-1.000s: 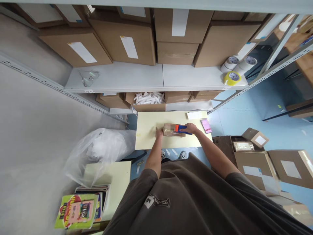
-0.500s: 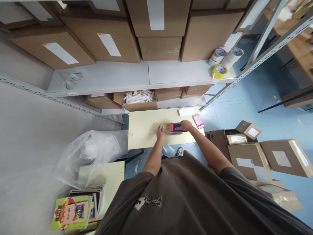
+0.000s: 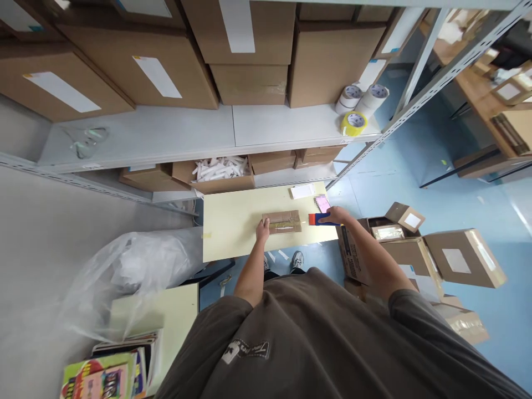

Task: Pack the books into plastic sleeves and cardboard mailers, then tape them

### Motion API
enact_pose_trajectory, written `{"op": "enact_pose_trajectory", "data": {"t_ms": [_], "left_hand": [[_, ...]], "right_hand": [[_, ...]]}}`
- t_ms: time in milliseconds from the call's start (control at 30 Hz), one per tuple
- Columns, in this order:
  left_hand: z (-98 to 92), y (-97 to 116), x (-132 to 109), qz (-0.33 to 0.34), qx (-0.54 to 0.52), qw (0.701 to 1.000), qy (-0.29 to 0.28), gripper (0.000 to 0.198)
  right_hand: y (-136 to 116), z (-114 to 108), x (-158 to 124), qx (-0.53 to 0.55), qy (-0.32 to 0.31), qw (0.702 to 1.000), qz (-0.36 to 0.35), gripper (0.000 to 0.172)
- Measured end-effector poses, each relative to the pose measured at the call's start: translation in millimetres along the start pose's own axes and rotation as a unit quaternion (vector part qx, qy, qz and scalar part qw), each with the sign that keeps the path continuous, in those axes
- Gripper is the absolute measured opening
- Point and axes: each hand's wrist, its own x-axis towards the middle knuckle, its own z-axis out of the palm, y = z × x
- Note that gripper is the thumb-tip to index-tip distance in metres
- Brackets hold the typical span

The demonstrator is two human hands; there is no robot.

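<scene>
A small cardboard box [image 3: 286, 221] lies on the pale yellow table [image 3: 228, 210], with a shiny strip along its top. My left hand [image 3: 262, 228] grips the box at its left end. My right hand [image 3: 336, 215] is closed round a blue tool with a red-orange end [image 3: 318, 219], which looks like a tape dispenser. The tool is right of the box, apart from it, near the table's right end. Behind it lie a phone with a pink screen [image 3: 322, 203] and a white paper slip [image 3: 302, 191].
Beyond the table stands a grey shelf [image 3: 166, 133] with large cartons, tape rolls [image 3: 353, 123] and an open box of white pieces [image 3: 220, 169]. Cartons [image 3: 457, 257] are stacked on the floor at right. A plastic bag [image 3: 153, 257] and magazines [image 3: 100, 379] are at left.
My right hand has moved right with the blue tool, off the box, whose top is now uncovered. My left hand still holds the box's left end. The whole view has shifted.
</scene>
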Motion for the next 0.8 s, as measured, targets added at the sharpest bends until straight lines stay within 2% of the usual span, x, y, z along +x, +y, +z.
{"op": "enact_pose_trajectory", "data": {"t_ms": [100,233,333,400,433,467,533,633,733,800], "left_hand": [[-22.8,-11,8,-0.022,-0.036,0.999,-0.014,0.050],[-59.4,-23,23,-0.066,-0.052,0.996,-0.021,0.056],[-88.3,-24,32,-0.089,-0.018,0.996,0.023,0.053],[-103.6,-20,32,-0.071,-0.020,0.996,0.058,0.047],[-108.7,-17,31,-0.039,-0.037,0.996,0.072,0.045],[-111.9,-13,28,-0.004,-0.061,0.996,0.068,0.044],[-113.0,-6,21,0.050,-0.086,0.995,0.017,0.048],[-107.6,1,10,0.047,-0.090,0.995,0.015,0.055],[-100.6,1,-1,0.030,-0.083,0.995,0.040,0.057],[-94.0,1,-7,0.031,-0.071,0.996,0.045,0.059]], "right_hand": [[-36,-1,1,0.022,0.002,1.000,-0.019,0.070],[-108,-2,0,0.029,0.011,0.998,-0.059,0.071],[-169,-3,-3,0.019,0.020,0.997,-0.069,0.072],[-207,-5,-3,0.008,0.031,0.997,-0.065,0.072],[-224,-5,-3,0.002,0.033,0.998,-0.062,0.072],[-239,-5,-2,-0.003,0.033,0.998,-0.059,0.072],[-266,-4,0,-0.010,0.024,0.998,-0.055,0.075],[-292,-2,2,-0.015,0.014,0.998,-0.056,0.081],[-302,1,2,-0.022,0.011,0.997,-0.070,0.083],[-298,1,1,-0.027,0.014,0.997,-0.077,0.082]]}}
